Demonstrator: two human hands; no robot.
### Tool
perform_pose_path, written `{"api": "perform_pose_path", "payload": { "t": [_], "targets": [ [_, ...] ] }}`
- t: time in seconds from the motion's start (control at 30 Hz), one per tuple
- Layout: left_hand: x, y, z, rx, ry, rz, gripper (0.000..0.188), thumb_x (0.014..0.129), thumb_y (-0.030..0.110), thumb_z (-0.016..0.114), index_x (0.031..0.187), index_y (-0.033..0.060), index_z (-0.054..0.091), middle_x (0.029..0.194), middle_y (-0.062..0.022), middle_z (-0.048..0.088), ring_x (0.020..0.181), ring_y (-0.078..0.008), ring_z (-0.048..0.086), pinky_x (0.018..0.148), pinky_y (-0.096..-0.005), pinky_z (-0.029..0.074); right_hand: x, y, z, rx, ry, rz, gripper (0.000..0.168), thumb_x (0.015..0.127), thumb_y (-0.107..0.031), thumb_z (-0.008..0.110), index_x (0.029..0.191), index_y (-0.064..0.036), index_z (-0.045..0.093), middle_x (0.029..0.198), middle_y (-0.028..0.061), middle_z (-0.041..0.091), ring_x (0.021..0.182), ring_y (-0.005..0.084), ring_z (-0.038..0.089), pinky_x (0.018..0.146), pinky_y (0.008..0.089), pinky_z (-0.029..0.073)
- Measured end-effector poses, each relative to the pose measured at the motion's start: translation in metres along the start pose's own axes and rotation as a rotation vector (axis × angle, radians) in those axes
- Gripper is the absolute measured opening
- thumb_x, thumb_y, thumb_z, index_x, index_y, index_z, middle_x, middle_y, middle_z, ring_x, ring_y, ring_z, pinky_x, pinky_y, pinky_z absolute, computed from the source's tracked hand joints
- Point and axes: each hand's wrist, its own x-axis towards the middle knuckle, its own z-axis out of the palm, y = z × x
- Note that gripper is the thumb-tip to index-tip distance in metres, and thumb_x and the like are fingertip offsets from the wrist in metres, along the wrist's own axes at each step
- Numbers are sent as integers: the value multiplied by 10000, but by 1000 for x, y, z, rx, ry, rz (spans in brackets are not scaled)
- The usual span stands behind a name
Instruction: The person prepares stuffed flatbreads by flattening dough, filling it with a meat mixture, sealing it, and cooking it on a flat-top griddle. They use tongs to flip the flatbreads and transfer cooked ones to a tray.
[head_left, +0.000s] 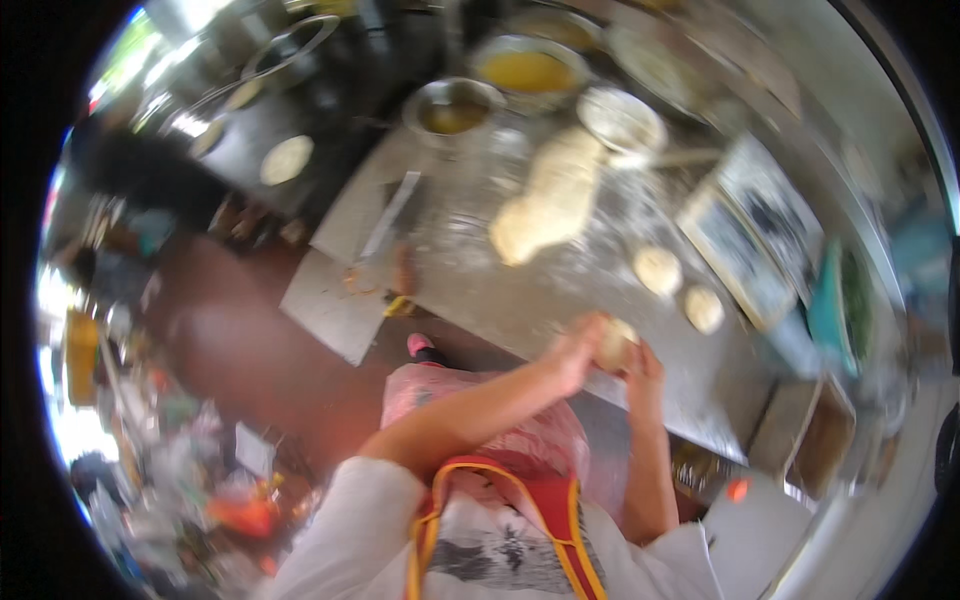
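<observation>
A round piece of pale dough (616, 346) is held between my left hand (579, 351) and my right hand (643, 369), above the near edge of a floured work table (480, 289). My fingers curl around its sides; motion blur hides their exact grip. Two dough balls, one nearer (703, 310) and one farther (658, 270), sit on the table beyond my right hand. A long, thick slab of dough (559, 195) lies across the floured middle. Behind it stand a bowl of white powder (622, 124), a bowl of yellow contents (529, 71) and a metal bowl of brownish liquid (454, 116).
Flat dough rounds (286, 160) rest on a dark griddle (244, 176) at upper left. A long flat metal tool (390, 214) lies near the table's left side. At right are an open shallow case (739, 255), a teal basin of greens (831, 307) and a cardboard box (821, 442).
</observation>
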Motion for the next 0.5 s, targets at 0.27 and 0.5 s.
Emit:
{"api": "perform_pose_path", "payload": {
  "t": [0.27, 0.5],
  "targets": [
    [-43, 38, -45, 1486, 23, 674, 556, 949, 234, 493, 1410, -10, 300, 1427, -201, 342, 1340, -318, 319, 1108, -414, 257, 31, -16, 37, -376, -6, -420, 301, 927, -128, 535, 1188, 14, 580, 1121, 172, 613, 986, 276, 595, 839, 345, 485],
    [-41, 21, -54, 1392, -159, 820, 638, 832, 251, 604, 1381, 18, 377, 1469, -172, 306, 1378, -276, 272, 1134, -383, 217, 1, -2, 66, -973, -262, -634, 506, 950, -282, 412, 1356, 20, 401, 1439, 229, 343, 1362, 387, 268, 1120, 491, 172]
  ]
}}
